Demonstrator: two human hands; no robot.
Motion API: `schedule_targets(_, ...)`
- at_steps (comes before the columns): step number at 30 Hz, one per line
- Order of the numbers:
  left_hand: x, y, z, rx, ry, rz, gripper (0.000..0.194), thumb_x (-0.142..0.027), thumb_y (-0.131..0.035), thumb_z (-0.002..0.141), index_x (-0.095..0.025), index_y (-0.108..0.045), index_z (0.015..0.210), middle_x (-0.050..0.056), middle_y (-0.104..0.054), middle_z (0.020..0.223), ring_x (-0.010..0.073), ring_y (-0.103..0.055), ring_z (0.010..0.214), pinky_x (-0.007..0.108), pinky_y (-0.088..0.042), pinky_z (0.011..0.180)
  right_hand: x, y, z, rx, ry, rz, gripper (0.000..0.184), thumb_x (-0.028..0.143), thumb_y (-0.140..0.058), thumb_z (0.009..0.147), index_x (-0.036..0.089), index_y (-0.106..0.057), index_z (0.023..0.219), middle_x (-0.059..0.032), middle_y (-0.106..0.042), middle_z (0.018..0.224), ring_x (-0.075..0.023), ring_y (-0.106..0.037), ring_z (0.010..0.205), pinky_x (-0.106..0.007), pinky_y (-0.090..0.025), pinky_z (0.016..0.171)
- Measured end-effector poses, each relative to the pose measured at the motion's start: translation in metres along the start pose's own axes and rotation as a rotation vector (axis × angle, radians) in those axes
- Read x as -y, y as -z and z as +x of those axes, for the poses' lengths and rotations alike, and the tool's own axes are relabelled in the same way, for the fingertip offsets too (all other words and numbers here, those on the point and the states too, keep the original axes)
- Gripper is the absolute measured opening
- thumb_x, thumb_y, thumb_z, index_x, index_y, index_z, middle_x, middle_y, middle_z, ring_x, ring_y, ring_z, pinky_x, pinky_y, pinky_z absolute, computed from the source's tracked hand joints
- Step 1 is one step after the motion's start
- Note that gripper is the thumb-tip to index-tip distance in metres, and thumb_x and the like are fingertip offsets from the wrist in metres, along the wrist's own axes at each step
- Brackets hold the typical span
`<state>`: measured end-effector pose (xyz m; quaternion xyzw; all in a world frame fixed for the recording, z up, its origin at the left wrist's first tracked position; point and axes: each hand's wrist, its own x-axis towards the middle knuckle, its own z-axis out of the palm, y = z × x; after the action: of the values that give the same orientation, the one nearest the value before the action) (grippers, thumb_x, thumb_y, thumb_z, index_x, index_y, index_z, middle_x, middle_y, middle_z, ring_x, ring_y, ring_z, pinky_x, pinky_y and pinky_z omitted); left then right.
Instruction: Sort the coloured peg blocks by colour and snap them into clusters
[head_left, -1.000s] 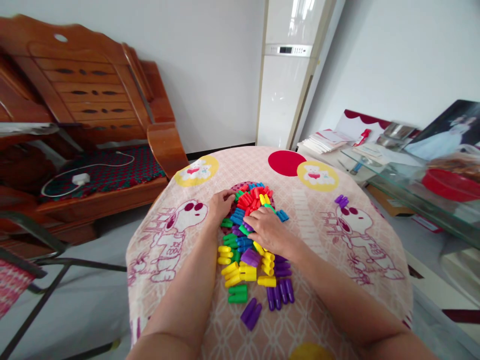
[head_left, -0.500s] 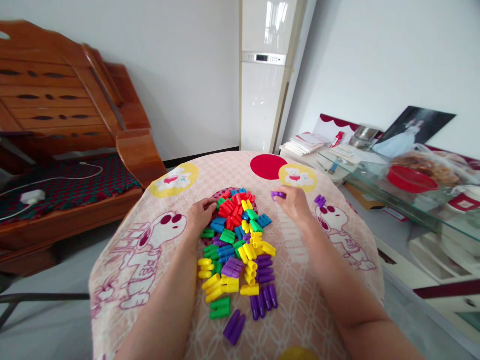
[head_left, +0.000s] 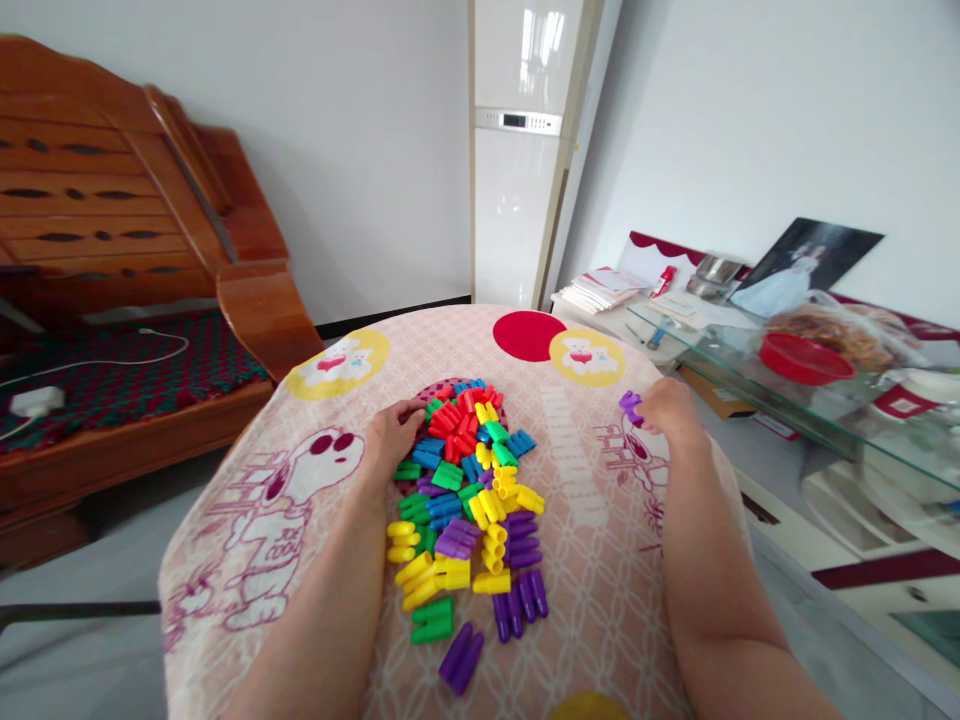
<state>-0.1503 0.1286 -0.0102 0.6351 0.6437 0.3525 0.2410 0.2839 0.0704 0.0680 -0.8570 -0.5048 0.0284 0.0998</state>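
Note:
A heap of plastic bullet-shaped toy blocks in red, blue, green, yellow and purple lies on the cloth-covered table. At the heap's far left edge rests my left hand, its fingers loosely bent against the blocks and gripping none that I can see. My right hand is out at the table's right side with its fingers closed. Purple blocks show at its fingertips, on the cloth's printed dog; the fingers partly hide them.
The round table carries a patterned tablecloth. To the right, a glass-topped cabinet holds papers, a red bowl and a photo. A wooden bench stands at the left, and a white floor-standing air conditioner behind.
My right hand has moved right with a purple block, from beside the heap to where another purple block lay. My left hand stays at the heap. The view has shifted slightly.

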Motion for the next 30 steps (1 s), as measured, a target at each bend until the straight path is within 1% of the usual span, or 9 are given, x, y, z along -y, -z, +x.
schedule_targets(3, -0.001, 0.000, -0.001, 0.005, 0.014, 0.000, 0.036, -0.034, -0.054, 0.081, -0.021, -0.075, 0.108, 0.005, -0.078, 0.096, 0.0215, -0.071, 0.088, 0.029, -0.053, 0.079, -0.001, -0.003, 0.003, 0.096, -0.102, 0.022, 0.019, 0.012, -0.058, 0.077, 0.008, -0.075, 0.085, -0.0104, -0.066, 0.053, -0.0222, -0.068, 0.058, -0.028, -0.051, 0.061)
schedule_targets(7, -0.002, 0.001, -0.001, 0.009, 0.021, 0.002, 0.037, -0.034, -0.054, 0.082, -0.021, -0.075, 0.110, 0.005, -0.078, 0.097, 0.0215, -0.071, 0.090, 0.028, -0.053, 0.078, 0.002, -0.002, 0.001, 0.042, -0.133, 0.027, 0.021, 0.010, -0.058, 0.075, 0.009, -0.075, 0.087, -0.0089, -0.065, 0.051, -0.0236, -0.068, 0.057, -0.032, -0.052, 0.066)
schedule_targets(12, -0.002, 0.001, -0.001, 0.006, 0.016, -0.004, 0.037, -0.033, -0.055, 0.082, -0.021, -0.075, 0.110, 0.005, -0.078, 0.098, 0.0213, -0.071, 0.089, 0.028, -0.053, 0.078, 0.005, -0.005, -0.004, -0.038, -0.102, 0.040, 0.018, 0.013, -0.060, 0.076, 0.012, -0.076, 0.083, -0.0095, -0.062, 0.050, -0.0255, -0.066, 0.056, -0.036, -0.051, 0.064)
schedule_targets(16, -0.001, -0.001, -0.001, -0.001, 0.014, -0.017, 0.035, -0.032, -0.055, 0.082, -0.021, -0.075, 0.109, 0.005, -0.078, 0.095, 0.0207, -0.071, 0.087, 0.028, -0.053, 0.079, 0.008, 0.002, -0.009, -0.014, -0.115, 0.021, 0.018, 0.016, -0.061, 0.078, 0.011, -0.076, 0.087, -0.0133, -0.068, 0.061, -0.0265, -0.069, 0.068, -0.036, -0.052, 0.069)
schedule_targets(19, -0.001, -0.002, -0.002, -0.009, 0.023, -0.038, 0.036, -0.031, -0.055, 0.082, -0.020, -0.075, 0.110, 0.005, -0.078, 0.094, 0.0203, -0.071, 0.085, 0.028, -0.054, 0.079, 0.018, 0.022, -0.018, -0.077, -0.072, -0.016, 0.018, 0.021, -0.066, 0.077, 0.011, -0.077, 0.085, -0.0166, -0.071, 0.074, -0.0304, -0.070, 0.081, -0.038, -0.051, 0.073)
schedule_targets(21, -0.002, -0.003, -0.002, -0.012, 0.024, -0.041, 0.036, -0.030, -0.056, 0.082, -0.019, -0.075, 0.110, 0.005, -0.078, 0.095, 0.0202, -0.071, 0.086, 0.028, -0.054, 0.080, 0.032, 0.038, -0.030, -0.123, 0.048, 0.006, 0.015, 0.022, -0.066, 0.077, 0.013, -0.077, 0.080, -0.0151, -0.072, 0.076, -0.0301, -0.069, 0.083, -0.036, -0.050, 0.072)
schedule_targets(23, -0.003, -0.003, -0.003, -0.012, 0.027, -0.042, 0.036, -0.030, -0.056, 0.082, -0.019, -0.075, 0.110, 0.005, -0.078, 0.096, 0.0201, -0.071, 0.087, 0.028, -0.054, 0.080, 0.052, 0.050, -0.048, -0.098, 0.261, 0.089, 0.015, 0.020, -0.063, 0.079, 0.014, -0.077, 0.075, -0.0111, -0.071, 0.072, -0.0254, -0.068, 0.076, -0.032, -0.047, 0.068)
schedule_targets(27, -0.006, -0.002, -0.005, -0.013, 0.028, -0.027, 0.035, -0.028, -0.055, 0.083, -0.019, -0.075, 0.110, 0.005, -0.078, 0.095, 0.0198, -0.070, 0.086, 0.027, -0.053, 0.079, 0.096, 0.051, -0.092, 0.122, 0.746, 0.252, 0.019, 0.017, -0.059, 0.080, 0.018, -0.075, 0.070, -0.0017, -0.068, 0.066, -0.0150, -0.062, 0.064, -0.026, -0.040, 0.063)
schedule_targets(30, -0.007, -0.002, -0.006, -0.015, 0.026, -0.025, 0.035, -0.028, -0.055, 0.084, -0.020, -0.076, 0.110, 0.004, -0.078, 0.097, 0.0194, -0.070, 0.086, 0.027, -0.053, 0.081, 0.112, 0.034, -0.125, 0.318, 0.995, 0.144, 0.021, 0.013, -0.060, 0.079, 0.018, -0.070, 0.061, 0.0005, -0.064, 0.059, -0.0131, -0.057, 0.061, -0.026, -0.034, 0.060)
